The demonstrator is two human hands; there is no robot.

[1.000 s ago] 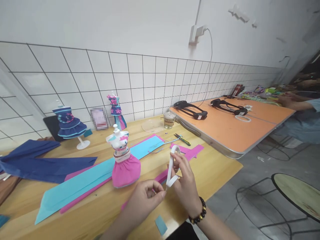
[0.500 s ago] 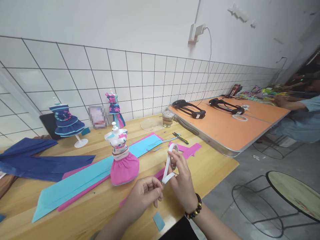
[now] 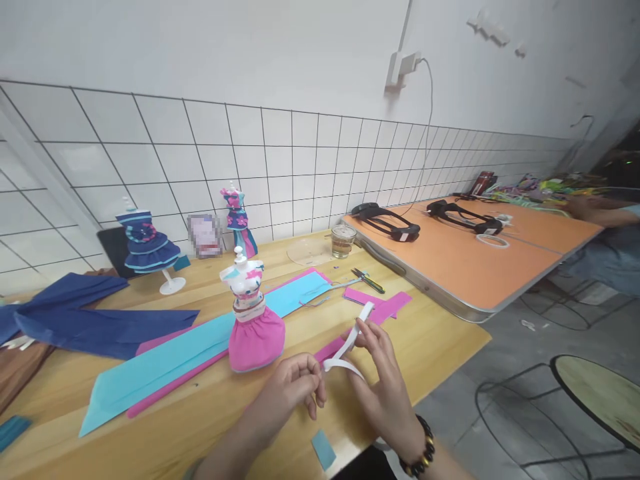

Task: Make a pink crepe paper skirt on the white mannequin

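My right hand [image 3: 387, 383], a beaded bracelet at its wrist, holds a narrow roll of white tape [image 3: 367, 312], seen nearly edge-on, between thumb and fingers. A white strip runs from it, with a loop, down to my left hand [image 3: 295, 385]. There the fingers are curled and pinch the strip's end. Left of the hands stands a small white dress form in a gathered pink skirt [image 3: 257, 341], a pale band round its waist. Magenta strips [image 3: 387, 309] lie beneath and beyond the tape. A small blue piece [image 3: 323, 449] rests near the table's front edge.
Long light-blue sheets [image 3: 165, 373] and dark blue material [image 3: 95, 330] cover the left. Behind stand two dressed forms [image 3: 150, 243], a glass [image 3: 343, 243] and yellow-black snips [image 3: 369, 281]. Black headsets [image 3: 390, 222] lie on the orange table [image 3: 450, 267]; a person's arm shows far right.
My right hand has moved right and slightly down, away from the left, and the tape roll has turned edge-on. The left hand stays almost in place. The view has shifted slightly.
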